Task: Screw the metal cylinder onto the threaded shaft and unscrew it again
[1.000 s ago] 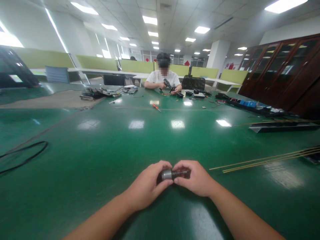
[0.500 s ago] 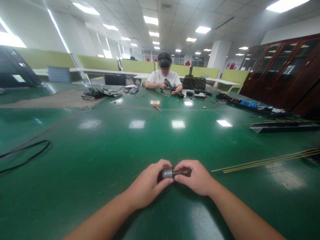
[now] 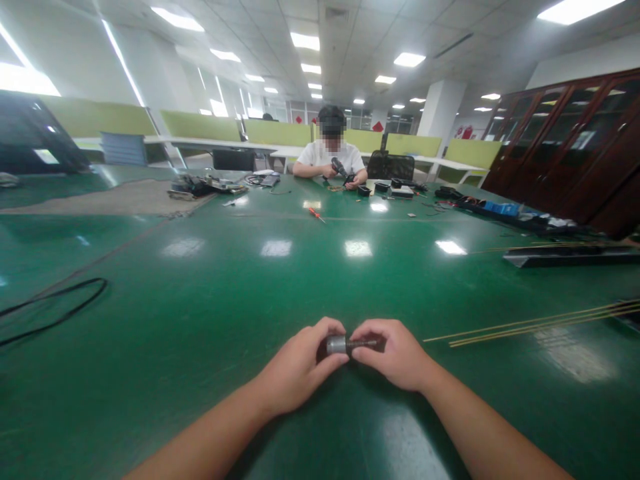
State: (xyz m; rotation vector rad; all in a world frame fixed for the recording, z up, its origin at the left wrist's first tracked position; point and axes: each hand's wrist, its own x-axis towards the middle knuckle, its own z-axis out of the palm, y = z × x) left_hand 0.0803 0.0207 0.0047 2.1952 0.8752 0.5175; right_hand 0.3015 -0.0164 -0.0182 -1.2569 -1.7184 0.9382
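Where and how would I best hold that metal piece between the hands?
Probably by its thick end, from the left, thumb near and fingers beyond, as the left hand does. The metal piece lies sideways; its thin shaft points right, into the curl of the right hand, offering less to grip.

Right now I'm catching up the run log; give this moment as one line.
left hand: holds grey cylinder; right hand: curled around dark shaft, contact unclear; orange screwdriver: on green table
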